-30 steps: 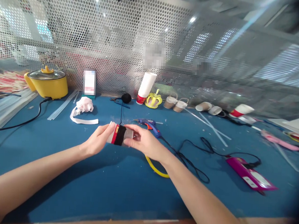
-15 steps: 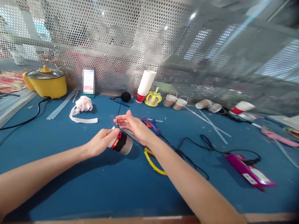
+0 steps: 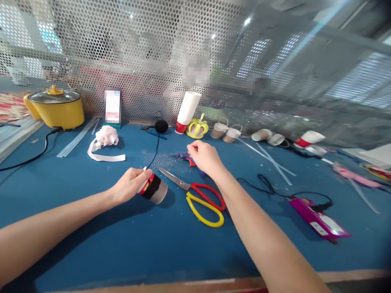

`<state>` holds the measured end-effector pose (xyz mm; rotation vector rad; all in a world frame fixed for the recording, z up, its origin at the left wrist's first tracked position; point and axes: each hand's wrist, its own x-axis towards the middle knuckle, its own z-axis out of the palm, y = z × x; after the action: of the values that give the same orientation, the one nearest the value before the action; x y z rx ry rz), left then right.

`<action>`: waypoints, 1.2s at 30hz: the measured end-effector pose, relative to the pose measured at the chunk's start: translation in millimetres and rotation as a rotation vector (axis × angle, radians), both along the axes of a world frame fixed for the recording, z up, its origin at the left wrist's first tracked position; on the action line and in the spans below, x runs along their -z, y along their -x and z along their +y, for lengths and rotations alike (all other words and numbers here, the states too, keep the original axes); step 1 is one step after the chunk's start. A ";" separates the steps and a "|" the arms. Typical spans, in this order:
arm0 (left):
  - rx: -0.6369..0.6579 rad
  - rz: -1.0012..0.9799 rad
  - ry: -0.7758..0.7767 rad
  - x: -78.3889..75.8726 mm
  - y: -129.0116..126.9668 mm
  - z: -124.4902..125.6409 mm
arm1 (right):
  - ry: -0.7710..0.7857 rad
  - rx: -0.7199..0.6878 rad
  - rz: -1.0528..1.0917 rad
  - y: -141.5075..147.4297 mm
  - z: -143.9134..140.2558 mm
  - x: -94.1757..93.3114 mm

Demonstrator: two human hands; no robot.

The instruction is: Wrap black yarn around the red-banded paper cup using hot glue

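My left hand (image 3: 131,185) is closed on a small paper cup (image 3: 160,192), tilted on its side over the table. A band of black yarn is wound round the cup, beside a red printed strip. A strand of yarn runs from it to a black yarn ball (image 3: 161,127) at the back. My right hand (image 3: 205,157) is closed, fingers curled, over a blue and orange glue gun (image 3: 182,156); what the fingers hold, if anything, is hidden. Scissors (image 3: 184,185) with red and yellow handles lie between the hands.
A yellow electric pot (image 3: 59,112) and white ribbon (image 3: 107,137) are at the left. Behind stand stacked paper cups (image 3: 188,109), a yellow crown-shaped piece (image 3: 198,128) and small baskets (image 3: 231,134). A purple power strip (image 3: 318,219) with a black cord lies right.
My right hand has moved right, away from the yarn strand, and its fingers have curled. The scissors and glue gun are now less covered. My left hand still grips the cup.
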<state>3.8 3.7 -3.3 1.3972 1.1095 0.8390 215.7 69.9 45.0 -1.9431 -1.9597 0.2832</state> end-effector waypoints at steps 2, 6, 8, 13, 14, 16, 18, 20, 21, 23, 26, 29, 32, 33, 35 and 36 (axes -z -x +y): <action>0.006 0.055 -0.041 2.0 0.2 0.1 | 0.031 0.082 -0.069 -18.2 4.7 6.0; 0.024 0.160 -0.138 3.3 -0.1 -1.0 | 0.123 0.155 -0.101 -32.5 9.7 25.3; 0.024 0.192 -0.173 2.5 0.1 -1.9 | 0.127 0.182 -0.073 -32.5 12.0 33.3; 0.022 0.222 -0.182 1.8 2.0 -1.3 | 0.050 0.239 0.059 -33.3 10.9 33.0; 0.020 0.224 -0.181 2.0 2.3 -0.8 | 0.026 0.241 0.099 -34.3 7.2 29.0; 0.019 0.227 -0.179 2.2 2.7 0.2 | -0.023 0.218 0.195 -35.9 -4.8 18.2; 0.019 0.231 -0.179 2.1 2.8 0.7 | -0.045 0.126 0.357 -36.0 -21.3 6.1; 0.025 0.235 -0.177 1.7 3.0 0.9 | 0.007 -0.056 0.648 -33.3 -39.1 -4.1; 0.027 0.238 -0.176 1.5 3.2 1.2 | 0.051 -0.112 0.735 -30.8 -47.5 -7.5; 0.020 0.242 -0.176 1.2 3.9 2.2 | 0.130 -0.171 0.803 -24.0 -62.1 -10.2; -0.031 0.261 -0.174 1.7 5.6 5.2 | 0.184 -0.220 0.767 -12.9 -78.2 -7.2; -0.062 0.288 -0.173 2.8 7.1 8.4 | 0.237 -0.281 0.679 -4.3 -90.1 -4.0; -0.055 0.311 -0.192 3.4 7.3 10.1 | 0.288 -0.311 0.589 2.6 -98.8 -4.4; -0.054 0.320 -0.198 3.2 7.0 10.2 | 0.295 -0.312 0.566 4.6 -100.6 -4.5; -0.053 0.333 -0.202 2.5 6.4 9.9 | 0.295 -0.308 0.525 7.8 -102.7 -3.6; -0.053 0.335 -0.201 1.9 6.0 9.6 | 0.286 -0.304 0.510 9.0 -103.1 -2.6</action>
<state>-2.2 13.4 -5.2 1.7277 1.3490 0.7885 206.8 -33.2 47.7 -1.5050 -1.9215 1.0761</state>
